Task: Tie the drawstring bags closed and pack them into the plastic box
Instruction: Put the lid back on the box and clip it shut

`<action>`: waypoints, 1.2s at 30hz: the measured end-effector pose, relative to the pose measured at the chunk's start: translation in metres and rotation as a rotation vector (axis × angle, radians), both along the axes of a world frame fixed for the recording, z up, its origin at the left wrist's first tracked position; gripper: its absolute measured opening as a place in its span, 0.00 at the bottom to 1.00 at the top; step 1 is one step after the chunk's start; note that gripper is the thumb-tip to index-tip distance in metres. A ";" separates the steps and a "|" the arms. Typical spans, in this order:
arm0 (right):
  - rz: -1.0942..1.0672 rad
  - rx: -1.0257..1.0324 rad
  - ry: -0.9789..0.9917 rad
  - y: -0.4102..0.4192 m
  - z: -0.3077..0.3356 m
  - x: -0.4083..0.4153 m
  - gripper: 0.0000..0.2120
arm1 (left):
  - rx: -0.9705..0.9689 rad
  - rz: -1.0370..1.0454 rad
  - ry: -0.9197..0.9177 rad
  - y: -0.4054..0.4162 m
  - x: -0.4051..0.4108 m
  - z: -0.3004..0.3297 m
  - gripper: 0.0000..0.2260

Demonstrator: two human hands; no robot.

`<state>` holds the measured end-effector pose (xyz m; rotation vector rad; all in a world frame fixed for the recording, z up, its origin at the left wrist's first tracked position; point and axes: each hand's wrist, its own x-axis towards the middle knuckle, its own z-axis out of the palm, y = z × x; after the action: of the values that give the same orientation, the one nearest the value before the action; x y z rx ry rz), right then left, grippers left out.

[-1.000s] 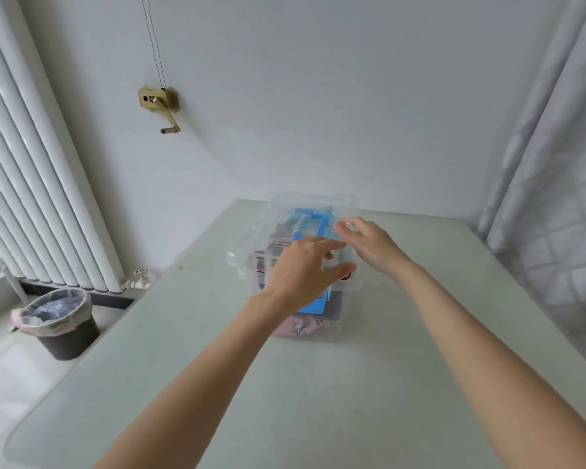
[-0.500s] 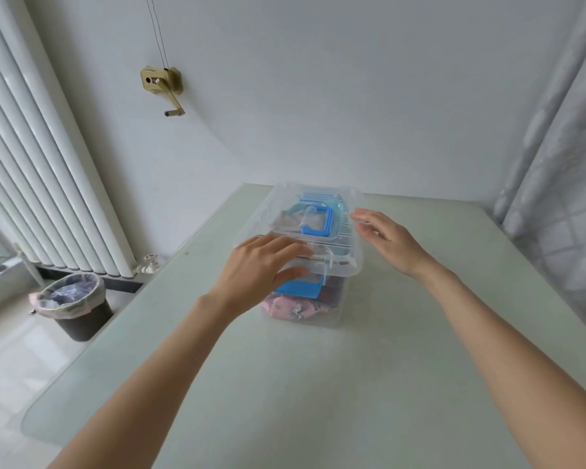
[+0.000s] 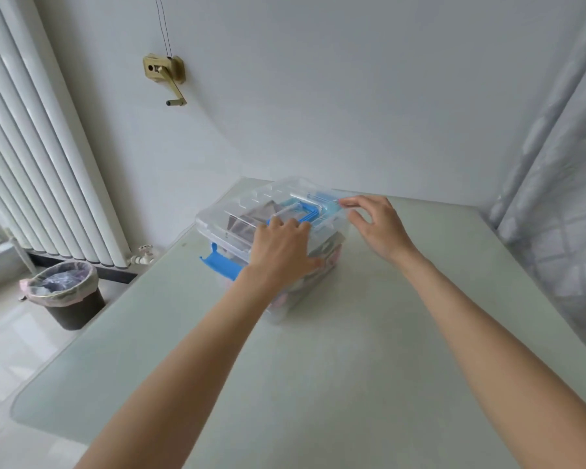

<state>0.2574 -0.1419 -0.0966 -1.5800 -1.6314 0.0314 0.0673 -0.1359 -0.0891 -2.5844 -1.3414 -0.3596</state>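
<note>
A clear plastic box (image 3: 227, 228) stands on the table with its lid on and a blue handle (image 3: 303, 214) lying flat on top. Through the plastic I see drawstring bags packed inside, a grey one (image 3: 251, 218) up under the lid and a pink one (image 3: 279, 299) at the near bottom corner. My left hand (image 3: 281, 248) rests on the near part of the lid, fingers reaching the handle. My right hand (image 3: 376, 225) touches the lid's far right edge with its fingertips. A blue latch (image 3: 217, 264) sticks out unfastened on the box's left side.
The pale green table (image 3: 335, 367) stretches toward me and to the right of the box. A radiator (image 3: 31, 164) and a lined waste bin (image 3: 66, 292) are on the floor to the left. A curtain (image 3: 562, 198) hangs at the right.
The box has turned, so its blue latch now points left instead of toward me. My left hand has slid onto the lid, and my right hand has shifted to the far right edge.
</note>
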 end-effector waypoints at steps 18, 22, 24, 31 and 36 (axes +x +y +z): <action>-0.204 -0.180 0.350 0.082 -0.004 0.021 0.21 | 0.054 -0.253 -0.392 0.062 -0.070 -0.007 0.22; -0.271 -0.192 0.073 0.072 0.007 0.010 0.19 | 0.251 -0.075 -0.591 0.065 -0.067 -0.022 0.18; -0.259 -0.170 -0.120 0.062 0.014 -0.005 0.21 | 0.193 0.118 -0.777 0.058 -0.071 -0.030 0.22; 0.152 -0.287 -0.550 0.036 0.010 -0.080 0.29 | -0.714 0.265 -1.652 0.034 -0.088 -0.037 0.42; 0.153 -0.284 -0.584 0.020 0.001 -0.078 0.38 | -0.612 0.195 -1.639 0.037 -0.080 -0.033 0.10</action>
<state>0.1789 -0.1217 -0.0954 -1.7780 -2.2816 -0.1355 -0.0123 -0.0992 -0.1225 -2.1824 -2.2404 -2.7333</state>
